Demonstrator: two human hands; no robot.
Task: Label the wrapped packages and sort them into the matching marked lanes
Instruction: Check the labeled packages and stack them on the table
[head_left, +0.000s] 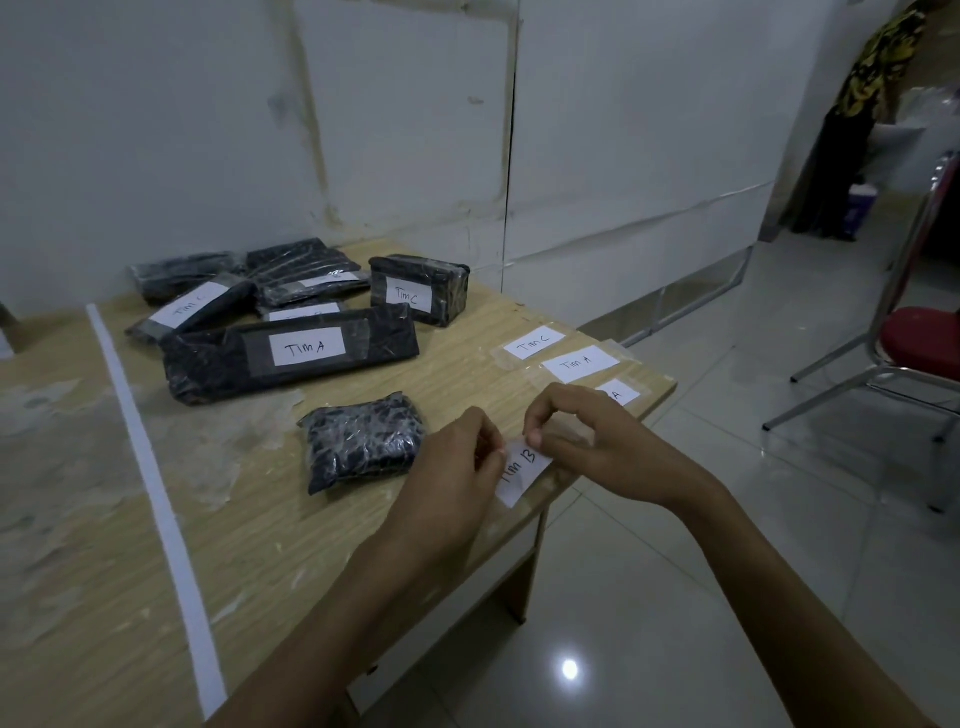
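Bare worktop (270, 545) lies open on your near side, between the white strip (150, 467) and your left hand (447, 467). Just left of that hand, a small wrapped package (363, 447) stands in the way. Beyond it, a long package (291, 358) lies across the path to the pile (234, 291) near the wall (208, 130). A free lane runs between the long package and the loose labels (566, 358), up to a boxy package (421, 290). Both hands pinch a Tim B label (522, 467) at the right edge. Beyond your right hand (587, 441), open floor (675, 597) reaches a chair (909, 338).
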